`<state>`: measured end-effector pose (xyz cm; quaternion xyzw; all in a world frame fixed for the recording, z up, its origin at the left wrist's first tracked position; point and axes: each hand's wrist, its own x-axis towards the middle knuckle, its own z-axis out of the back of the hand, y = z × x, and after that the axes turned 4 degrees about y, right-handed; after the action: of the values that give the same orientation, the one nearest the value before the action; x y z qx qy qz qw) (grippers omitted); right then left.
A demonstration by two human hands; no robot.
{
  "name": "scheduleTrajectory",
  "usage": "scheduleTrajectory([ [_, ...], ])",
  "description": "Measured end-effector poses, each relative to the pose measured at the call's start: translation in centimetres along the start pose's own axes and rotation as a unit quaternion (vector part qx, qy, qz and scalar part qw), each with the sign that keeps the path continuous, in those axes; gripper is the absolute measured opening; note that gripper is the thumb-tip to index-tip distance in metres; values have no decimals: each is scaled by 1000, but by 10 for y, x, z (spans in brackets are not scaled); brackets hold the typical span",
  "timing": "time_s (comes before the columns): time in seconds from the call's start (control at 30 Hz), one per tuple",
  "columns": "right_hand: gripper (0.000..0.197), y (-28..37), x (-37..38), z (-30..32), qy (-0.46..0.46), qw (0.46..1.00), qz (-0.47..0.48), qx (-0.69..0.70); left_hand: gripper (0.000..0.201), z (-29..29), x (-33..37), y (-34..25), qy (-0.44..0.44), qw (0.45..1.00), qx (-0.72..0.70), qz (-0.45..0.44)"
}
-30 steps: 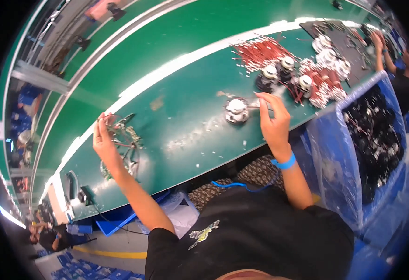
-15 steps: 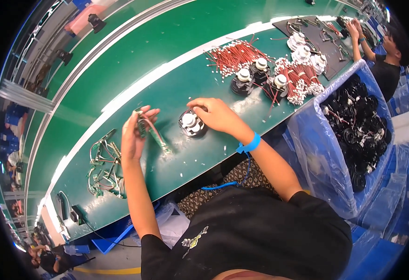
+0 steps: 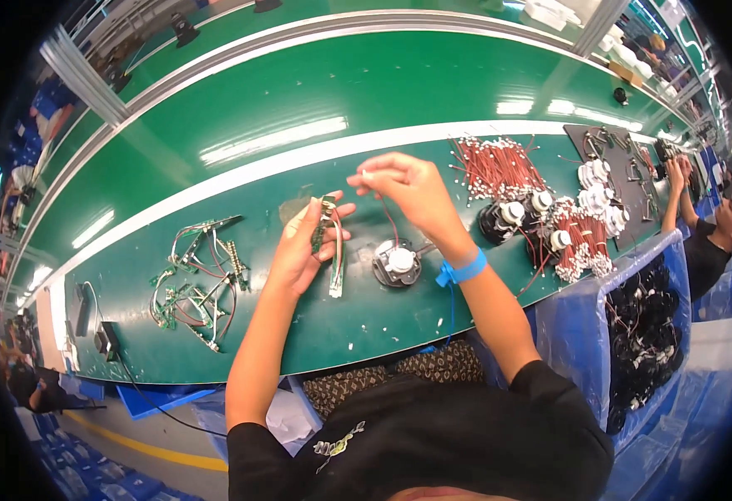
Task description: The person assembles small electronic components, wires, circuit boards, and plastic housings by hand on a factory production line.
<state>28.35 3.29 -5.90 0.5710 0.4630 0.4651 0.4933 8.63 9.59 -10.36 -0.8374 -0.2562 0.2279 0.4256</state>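
Left fingers (image 3: pixel 308 220) hold board (image 3: pixel 337 282), right fingers (image 3: pixel 383 162) wire (image 3: pixel 389 216)

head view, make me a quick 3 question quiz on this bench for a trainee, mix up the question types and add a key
1. Which hand holds a wired green circuit board?

2. True or false: the blue wristband is worn on the left wrist.

3. Where is the round black-and-white unit?
a) in the bin
b) on the green table
c) in the left palm

Key:
1. The left hand.
2. False; it is worn just behind the right hand.
3. b
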Motion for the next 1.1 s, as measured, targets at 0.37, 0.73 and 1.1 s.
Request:
scheduleTrajectory([
  [0.37, 12, -16, -24, -22, -28, 935, 192, -296, 41, -20, -17, 2, 12, 998, 50, -35],
  [0.73, 9, -8, -19, -21, -48, 799, 366, -475, 42, -24, -12, 4, 11, 999, 9, -31],
  [1.1, 19, 5, -26, -33, 30, 750, 392, -532, 44, -12, -27, 0, 22, 999, 41, -23],
])
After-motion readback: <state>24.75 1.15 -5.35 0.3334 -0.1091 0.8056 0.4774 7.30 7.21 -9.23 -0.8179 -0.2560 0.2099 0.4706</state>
